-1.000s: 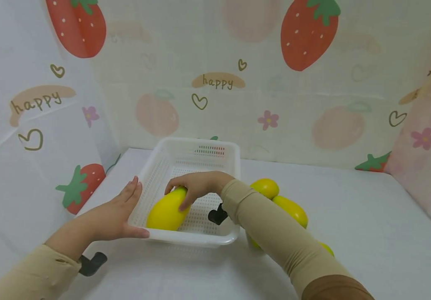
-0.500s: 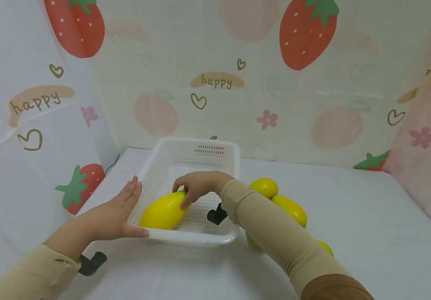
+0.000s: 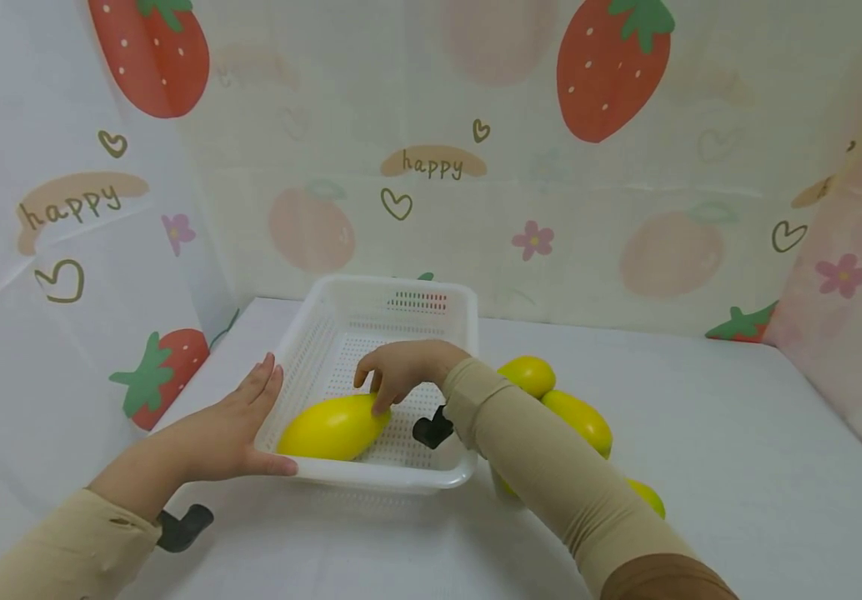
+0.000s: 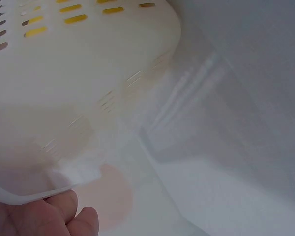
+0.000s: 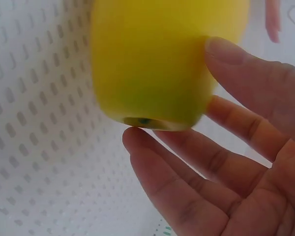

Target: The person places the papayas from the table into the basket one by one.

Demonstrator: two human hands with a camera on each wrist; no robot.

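Observation:
A large yellow mango (image 3: 333, 427) lies on its side at the near left of a white perforated basket (image 3: 419, 477). My right hand (image 3: 404, 371) is at its right end, thumb touching the skin and index finger lifted off it. In the right wrist view, the mango's greenish end (image 5: 152, 101) shows a small dark stem hollow, with loosely extended fingers (image 5: 187, 196) just below. My left hand (image 3: 232, 429) rests against the basket's near left corner, fingers straight along the side and thumb on the front rim. Its fingertips (image 4: 83, 223) show below the rim in the left wrist view.
Several more yellow mangoes sit right of the basket, among them one at the back (image 3: 528, 375) and one in the middle (image 3: 579, 423); my right forearm (image 3: 543, 467) partly hides others. A strawberry-print cloth (image 3: 431, 242) stands behind the white table (image 3: 739, 433).
The mango has tipped from leaning upward to lying flatter in the basket. My right hand's fingers have loosened and come away from its top. The left hand stays in place.

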